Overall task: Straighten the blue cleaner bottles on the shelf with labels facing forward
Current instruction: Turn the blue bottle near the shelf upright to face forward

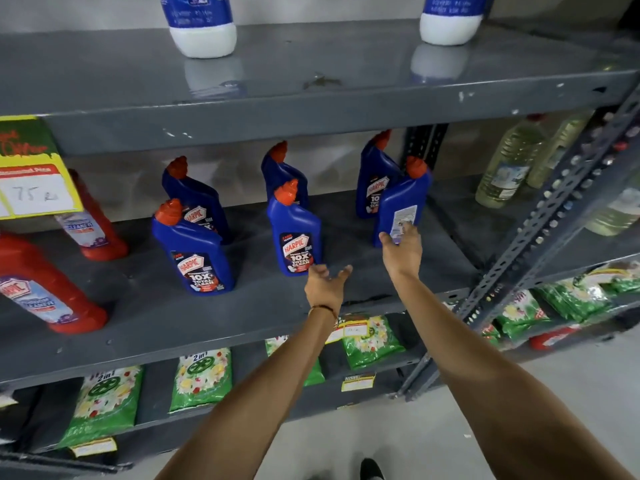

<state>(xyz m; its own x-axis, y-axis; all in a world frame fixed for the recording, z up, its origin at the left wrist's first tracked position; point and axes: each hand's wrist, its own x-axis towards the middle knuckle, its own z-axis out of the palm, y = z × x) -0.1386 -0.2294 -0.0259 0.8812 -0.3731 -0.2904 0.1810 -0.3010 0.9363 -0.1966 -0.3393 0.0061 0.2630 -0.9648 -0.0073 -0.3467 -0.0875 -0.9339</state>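
Observation:
Several blue cleaner bottles with orange-red caps stand in two rows on the grey middle shelf (346, 299). The front left bottle (195, 251) and the front middle bottle (294, 233) show their front labels. The front right bottle (403, 206) is turned, with its pale back label towards me. My right hand (401, 247) touches the lower part of that bottle, fingers spread against it. My left hand (325, 282) hovers open, palm up, just right of the front middle bottle and holds nothing. Behind stand three more blue bottles (375, 178).
Red cleaner bottles (45, 289) stand at the shelf's left under a yellow price tag (34, 188). White bottles (202, 26) sit on the upper shelf. Clear bottles (505, 168) fill the neighbouring rack at the right past a perforated steel post (540, 230). Green packets (201, 379) lie below.

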